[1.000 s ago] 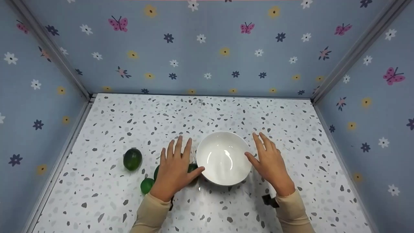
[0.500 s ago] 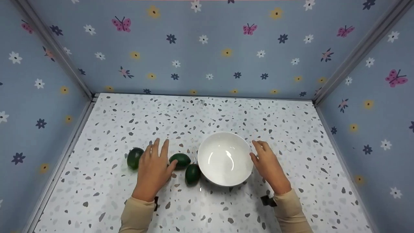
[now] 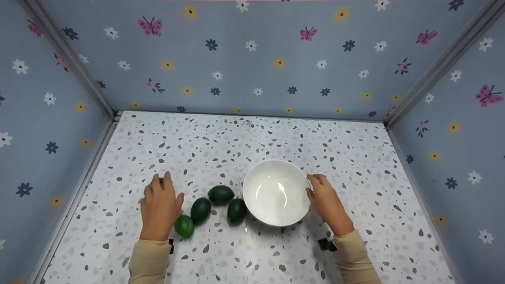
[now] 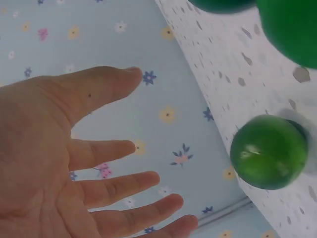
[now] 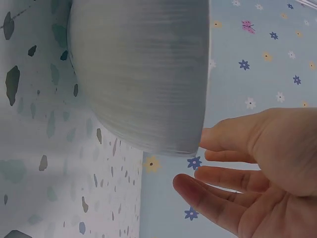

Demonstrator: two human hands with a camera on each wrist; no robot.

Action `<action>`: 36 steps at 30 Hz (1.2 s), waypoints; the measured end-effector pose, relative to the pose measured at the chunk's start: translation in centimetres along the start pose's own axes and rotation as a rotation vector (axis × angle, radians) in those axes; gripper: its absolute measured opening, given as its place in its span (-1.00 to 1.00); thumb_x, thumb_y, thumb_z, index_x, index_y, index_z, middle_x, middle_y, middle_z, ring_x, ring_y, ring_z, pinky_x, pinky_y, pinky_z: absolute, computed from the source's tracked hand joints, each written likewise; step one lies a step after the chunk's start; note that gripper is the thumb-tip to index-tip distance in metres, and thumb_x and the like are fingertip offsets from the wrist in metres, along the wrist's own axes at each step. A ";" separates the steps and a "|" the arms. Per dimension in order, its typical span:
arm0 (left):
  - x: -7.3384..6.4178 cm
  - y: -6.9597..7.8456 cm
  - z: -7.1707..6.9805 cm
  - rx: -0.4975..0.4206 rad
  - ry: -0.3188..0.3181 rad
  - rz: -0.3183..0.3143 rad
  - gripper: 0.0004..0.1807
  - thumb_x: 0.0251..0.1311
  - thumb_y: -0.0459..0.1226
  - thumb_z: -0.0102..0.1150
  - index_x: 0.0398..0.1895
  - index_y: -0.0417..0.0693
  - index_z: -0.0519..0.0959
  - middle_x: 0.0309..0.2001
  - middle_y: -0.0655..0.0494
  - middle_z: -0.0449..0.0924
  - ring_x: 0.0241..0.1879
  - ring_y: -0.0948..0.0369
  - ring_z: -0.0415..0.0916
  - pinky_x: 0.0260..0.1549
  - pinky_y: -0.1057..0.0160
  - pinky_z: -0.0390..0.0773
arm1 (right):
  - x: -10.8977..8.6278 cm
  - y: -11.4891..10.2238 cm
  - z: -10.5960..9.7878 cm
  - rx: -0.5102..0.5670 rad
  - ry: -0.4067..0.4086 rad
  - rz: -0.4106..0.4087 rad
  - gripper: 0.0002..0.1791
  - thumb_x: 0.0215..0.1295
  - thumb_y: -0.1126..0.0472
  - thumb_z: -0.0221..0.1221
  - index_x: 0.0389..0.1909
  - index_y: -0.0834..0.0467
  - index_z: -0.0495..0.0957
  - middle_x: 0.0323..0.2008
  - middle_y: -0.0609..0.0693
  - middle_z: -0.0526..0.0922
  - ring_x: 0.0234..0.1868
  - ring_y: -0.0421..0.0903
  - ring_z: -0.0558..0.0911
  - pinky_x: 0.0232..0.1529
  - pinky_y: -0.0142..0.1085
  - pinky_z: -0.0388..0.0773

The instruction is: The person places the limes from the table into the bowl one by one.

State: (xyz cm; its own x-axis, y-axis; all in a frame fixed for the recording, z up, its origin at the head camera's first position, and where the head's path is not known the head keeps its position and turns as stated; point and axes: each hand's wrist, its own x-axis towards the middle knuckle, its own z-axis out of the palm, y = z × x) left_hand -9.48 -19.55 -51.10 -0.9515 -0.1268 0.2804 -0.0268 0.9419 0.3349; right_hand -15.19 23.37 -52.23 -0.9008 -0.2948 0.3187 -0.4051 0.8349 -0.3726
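My left hand [image 3: 158, 209] hovers over the leftmost lime, fingers spread and holding nothing. In the head view the fingers hide most of that fruit. The left wrist view shows a green lime [image 4: 270, 152] on the tabletop, apart from the fingertips. To the hand's right lie a brighter green lime [image 3: 184, 226] and darker limes, one [image 3: 201, 210] beside it, one [image 3: 221, 195] farther back and one [image 3: 236, 212] close against the white bowl [image 3: 276, 193]. My right hand [image 3: 328, 205] is at the bowl's right rim, fingers relaxed, its thumb tip right at the edge.
The speckled white tabletop [image 3: 205, 138] is bounded by blue panels [image 3: 252, 59] with flowers and butterflies at the back and both sides. Grey frame strips [image 3: 430, 67] run along the corners. A small black piece [image 3: 326, 244] shows by the right wrist.
My left hand has moved left, from beside the bowl to over the leftmost lime, uncovering the other limes. My right hand has drawn closer to the bowl's rim, its fingers less spread.
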 end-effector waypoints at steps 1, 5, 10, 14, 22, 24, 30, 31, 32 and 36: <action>0.2 -0.3 0.1 -0.012 -0.034 -0.039 -0.23 0.18 -0.27 0.39 0.35 -0.49 0.26 0.25 -0.60 0.23 0.06 -0.51 0.34 -0.28 -0.42 0.49 | 0.0 0.0 0.0 -0.004 -0.004 0.004 -0.57 0.26 0.49 0.27 0.15 0.41 0.50 -0.01 0.32 0.52 -0.07 0.22 0.64 -0.15 -0.05 0.65; 0.6 -1.9 0.8 -0.034 -0.130 -0.152 -0.21 0.27 -0.28 0.29 0.39 -0.56 0.14 0.26 -0.66 0.14 0.05 -0.58 0.29 -0.27 -0.46 0.46 | 0.0 0.0 0.2 -0.003 -0.022 0.020 -0.59 0.26 0.50 0.26 0.13 0.42 0.51 -0.02 0.30 0.52 -0.07 0.20 0.64 -0.13 -0.06 0.64; 0.8 -3.1 1.9 -0.073 -0.192 -0.226 -0.22 0.32 -0.28 0.22 0.40 -0.59 0.07 0.21 -0.66 0.15 -0.02 -0.60 0.32 -0.27 -0.46 0.46 | -0.1 -0.1 0.2 -0.003 -0.027 0.026 -0.61 0.26 0.50 0.26 0.12 0.40 0.53 -0.03 0.28 0.53 -0.06 0.17 0.64 -0.12 -0.09 0.64; 0.9 -3.7 2.7 -0.098 -0.189 -0.245 -0.24 0.31 -0.28 0.22 0.36 -0.58 0.11 0.13 -0.64 0.22 -0.08 -0.58 0.37 -0.24 -0.46 0.46 | -0.1 -0.1 0.3 0.004 -0.017 0.018 -0.61 0.26 0.49 0.27 0.12 0.40 0.54 -0.04 0.27 0.54 -0.08 0.17 0.64 -0.12 -0.09 0.64; 1.4 -4.6 3.7 -0.136 -0.195 -0.301 -0.28 0.35 -0.30 0.18 0.39 -0.53 0.09 0.12 -0.67 0.22 -0.09 -0.58 0.39 -0.18 -0.43 0.45 | -0.3 0.2 0.9 0.035 -0.003 0.012 -0.57 0.24 0.53 0.25 0.15 0.44 0.50 -0.07 0.30 0.55 -0.09 0.22 0.64 -0.10 -0.02 0.63; 1.5 -4.7 3.9 -0.149 -0.187 -0.321 -0.30 0.35 -0.31 0.18 0.38 -0.51 0.11 0.11 -0.67 0.22 -0.08 -0.57 0.39 -0.17 -0.43 0.44 | -0.3 0.2 0.9 0.040 0.002 0.006 -0.56 0.23 0.55 0.25 0.15 0.44 0.50 -0.08 0.30 0.55 -0.10 0.23 0.64 -0.12 -0.01 0.64; 1.5 -4.6 3.9 -0.175 -0.167 -0.340 -0.32 0.35 -0.32 0.17 0.38 -0.50 0.12 0.12 -0.66 0.23 -0.05 -0.56 0.39 -0.14 -0.42 0.45 | -0.4 0.2 1.0 0.031 0.034 -0.044 -0.55 0.17 0.59 0.26 0.12 0.45 0.50 -0.13 0.30 0.55 -0.15 0.23 0.64 -0.18 0.00 0.64; 1.5 -4.5 3.8 -0.180 -0.167 -0.343 -0.32 0.36 -0.32 0.16 0.39 -0.49 0.11 0.13 -0.65 0.22 -0.03 -0.56 0.38 -0.13 -0.42 0.44 | -0.4 0.2 1.0 0.030 0.036 -0.047 -0.55 0.17 0.59 0.26 0.11 0.46 0.50 -0.13 0.30 0.55 -0.16 0.22 0.64 -0.18 -0.01 0.64; 1.5 -4.4 3.7 -0.186 -0.165 -0.344 -0.32 0.36 -0.32 0.16 0.40 -0.48 0.11 0.14 -0.65 0.21 -0.02 -0.55 0.37 -0.12 -0.42 0.43 | -0.4 0.2 1.0 0.031 0.036 -0.045 -0.55 0.18 0.58 0.26 0.12 0.46 0.50 -0.13 0.30 0.55 -0.15 0.22 0.64 -0.17 -0.01 0.64; 1.5 -3.6 3.0 -0.206 -0.148 -0.323 -0.31 0.36 -0.31 0.16 0.41 -0.45 0.12 0.17 -0.62 0.22 0.00 -0.54 0.36 -0.08 -0.43 0.41 | -0.3 0.2 1.0 0.036 0.029 -0.030 -0.56 0.19 0.57 0.25 0.13 0.45 0.50 -0.12 0.29 0.55 -0.14 0.22 0.64 -0.15 -0.01 0.64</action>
State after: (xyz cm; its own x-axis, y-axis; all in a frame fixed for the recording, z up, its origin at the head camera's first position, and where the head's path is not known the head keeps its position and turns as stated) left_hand -11.74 -22.18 -54.52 -0.9385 -0.3453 0.0042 -0.2834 0.7772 0.5619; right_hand -15.10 23.15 -53.25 -0.8834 -0.3058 0.3551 -0.4380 0.8082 -0.3935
